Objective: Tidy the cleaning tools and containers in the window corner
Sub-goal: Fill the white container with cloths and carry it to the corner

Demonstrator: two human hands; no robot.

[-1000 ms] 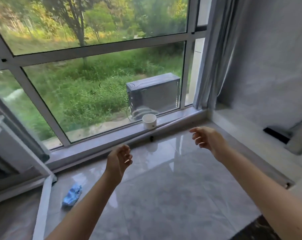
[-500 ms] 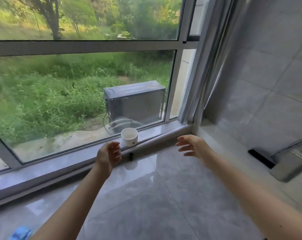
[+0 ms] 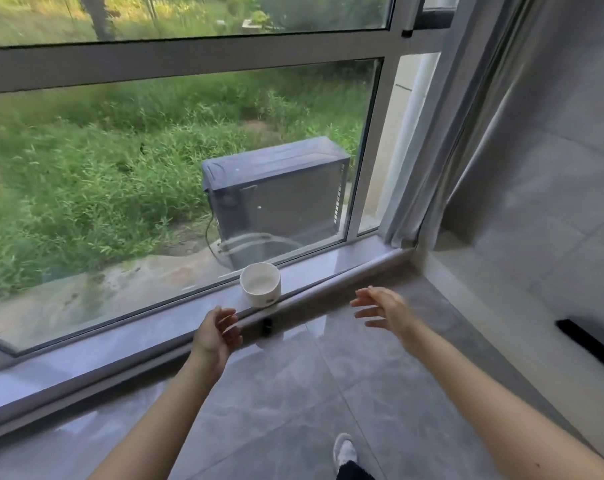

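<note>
A small white round container (image 3: 260, 284) stands upright on the grey window sill (image 3: 120, 344), close to the glass. My left hand (image 3: 217, 332) hovers just left of and below it, fingers apart and empty, a short gap from its side. My right hand (image 3: 383, 308) is held out to the right of the container, fingers spread, holding nothing. A small dark object (image 3: 267, 326) sits against the sill's front face, directly below the container.
A grey curtain (image 3: 442, 140) hangs in the corner at the right end of the sill. A black flat object (image 3: 586, 344) lies by the right wall on a raised ledge. My foot (image 3: 345, 453) shows on the glossy tile floor.
The view has moved closer to the sill and to the right. Both hands have reached nearer the white container. The blue cloth on the floor has dropped out of view.
</note>
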